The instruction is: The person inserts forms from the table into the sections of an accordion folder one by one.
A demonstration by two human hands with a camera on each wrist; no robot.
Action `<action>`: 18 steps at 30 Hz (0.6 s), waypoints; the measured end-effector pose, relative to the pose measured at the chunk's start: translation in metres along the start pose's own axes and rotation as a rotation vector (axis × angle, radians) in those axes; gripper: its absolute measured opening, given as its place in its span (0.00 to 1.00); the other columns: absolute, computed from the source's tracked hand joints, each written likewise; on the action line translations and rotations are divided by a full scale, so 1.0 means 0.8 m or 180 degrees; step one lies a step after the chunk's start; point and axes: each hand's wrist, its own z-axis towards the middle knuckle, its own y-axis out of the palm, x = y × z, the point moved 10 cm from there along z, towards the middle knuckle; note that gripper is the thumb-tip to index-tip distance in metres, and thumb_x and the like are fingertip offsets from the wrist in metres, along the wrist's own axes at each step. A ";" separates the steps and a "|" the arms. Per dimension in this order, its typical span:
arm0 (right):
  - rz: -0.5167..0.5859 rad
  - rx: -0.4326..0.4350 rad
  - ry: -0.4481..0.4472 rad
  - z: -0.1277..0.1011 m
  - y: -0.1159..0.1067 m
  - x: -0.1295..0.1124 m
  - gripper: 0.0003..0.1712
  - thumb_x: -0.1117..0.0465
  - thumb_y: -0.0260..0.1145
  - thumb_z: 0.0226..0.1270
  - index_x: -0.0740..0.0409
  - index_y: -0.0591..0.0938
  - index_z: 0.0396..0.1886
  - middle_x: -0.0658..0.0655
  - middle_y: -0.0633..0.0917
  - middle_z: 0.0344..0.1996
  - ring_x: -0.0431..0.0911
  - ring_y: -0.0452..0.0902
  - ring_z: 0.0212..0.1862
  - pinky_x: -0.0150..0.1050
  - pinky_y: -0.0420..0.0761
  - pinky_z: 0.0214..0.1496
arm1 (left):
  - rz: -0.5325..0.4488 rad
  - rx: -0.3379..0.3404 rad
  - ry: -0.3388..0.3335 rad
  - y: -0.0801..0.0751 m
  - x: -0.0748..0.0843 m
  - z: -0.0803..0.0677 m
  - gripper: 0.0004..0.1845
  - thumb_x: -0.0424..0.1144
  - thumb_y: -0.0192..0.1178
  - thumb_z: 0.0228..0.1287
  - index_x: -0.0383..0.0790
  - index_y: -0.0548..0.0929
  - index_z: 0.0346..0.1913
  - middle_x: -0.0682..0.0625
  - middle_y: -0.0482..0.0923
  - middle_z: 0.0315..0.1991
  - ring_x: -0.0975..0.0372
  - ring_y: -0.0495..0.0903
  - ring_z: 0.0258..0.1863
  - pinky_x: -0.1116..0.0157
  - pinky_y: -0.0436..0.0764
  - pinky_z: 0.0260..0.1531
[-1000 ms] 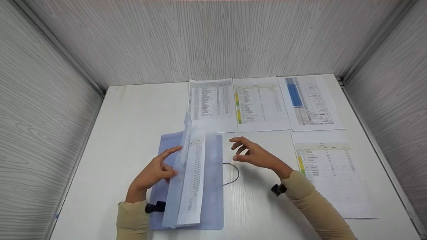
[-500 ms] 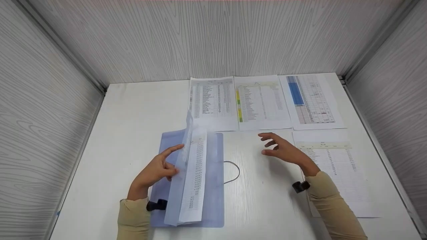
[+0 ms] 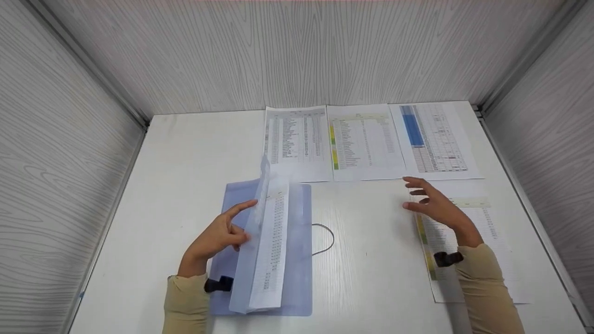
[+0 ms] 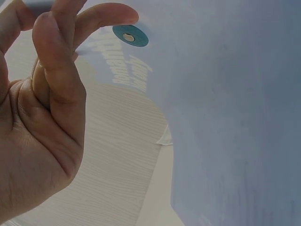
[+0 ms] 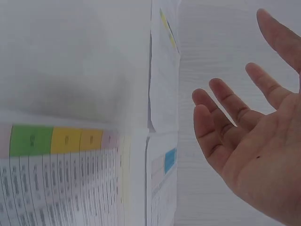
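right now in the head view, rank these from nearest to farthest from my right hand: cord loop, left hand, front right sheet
1. Front right sheet, partly hidden by your right hand.
2. Cord loop, at the blue folder's right edge.
3. Left hand, farther left, at the folder's left side.

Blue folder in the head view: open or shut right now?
Open. Its cover stands raised off the lower panel lying on the table, the left hand touching the cover, and a printed sheet shows beside it.
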 end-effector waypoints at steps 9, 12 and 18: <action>-0.0158 0.0339 0.0319 -0.039 -0.062 0.044 0.46 0.53 0.64 0.67 0.53 0.49 0.77 0.73 0.56 0.71 0.70 0.52 0.70 0.66 0.57 0.65 | 0.0081 0.0041 -0.0007 0.000 0.001 -0.002 0.43 0.26 0.60 0.59 0.38 0.52 0.76 0.61 0.67 0.11 0.68 0.71 0.14 0.71 0.75 0.21; -0.0143 0.0436 0.0507 -0.053 -0.080 0.061 0.49 0.51 0.64 0.66 0.52 0.47 0.78 0.75 0.53 0.71 0.72 0.49 0.70 0.68 0.56 0.64 | 0.0087 0.0042 -0.0017 0.001 0.001 -0.002 0.42 0.25 0.58 0.59 0.38 0.52 0.76 0.60 0.67 0.11 0.68 0.70 0.14 0.71 0.74 0.21; -0.0149 0.0560 0.0842 -0.078 -0.105 0.097 0.52 0.49 0.65 0.66 0.51 0.43 0.78 0.76 0.49 0.72 0.74 0.44 0.71 0.71 0.54 0.63 | 0.0137 0.0028 0.0010 0.001 0.001 -0.001 0.42 0.28 0.60 0.61 0.39 0.53 0.75 0.60 0.67 0.11 0.68 0.71 0.14 0.72 0.74 0.20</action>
